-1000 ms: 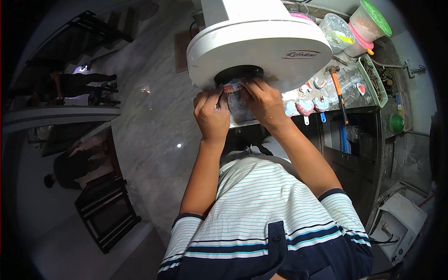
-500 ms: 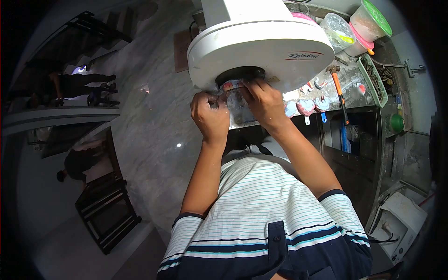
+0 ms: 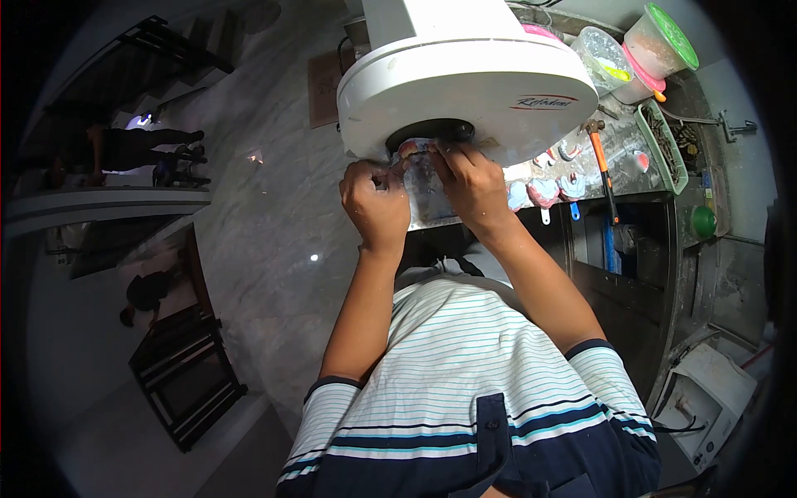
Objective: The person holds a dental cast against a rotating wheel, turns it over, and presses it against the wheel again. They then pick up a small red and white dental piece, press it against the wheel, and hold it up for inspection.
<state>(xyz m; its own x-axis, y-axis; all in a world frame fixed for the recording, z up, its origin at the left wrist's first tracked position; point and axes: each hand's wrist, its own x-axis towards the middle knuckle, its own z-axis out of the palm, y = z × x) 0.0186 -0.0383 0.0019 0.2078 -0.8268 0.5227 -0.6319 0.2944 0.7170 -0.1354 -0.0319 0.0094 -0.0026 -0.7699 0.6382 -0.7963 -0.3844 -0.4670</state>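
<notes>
Between both hands is a small denture [image 3: 416, 148], pinkish-red with a pale edge, at the dark round opening [image 3: 452, 129] in the underside of a white machine [image 3: 448, 91]. My left hand [image 3: 375, 206] pinches its left end, thumb and curled fingers together. At the other end, my right hand [image 3: 471, 184] grips it with fingertips close to the opening's rim. Fingers cover part of the denture, and its far side is hidden in shadow. Just right of my right hand lie dental impressions in trays [image 3: 544, 192], pink and pale blue, with handles toward me.
A hammer [image 3: 601, 158] with an orange and black handle lies on the bench. Farther right are a green tray [image 3: 656, 145] of small pieces and stacked plastic tubs [image 3: 660, 41]. Two other people [image 3: 145, 149] are at the left. A metal gate [image 3: 187, 382] stands there.
The denture has tilted and shifted slightly at the opening, showing a paler edge. Both hands stay nearly in place. At the left, a person in the background has moved slightly.
</notes>
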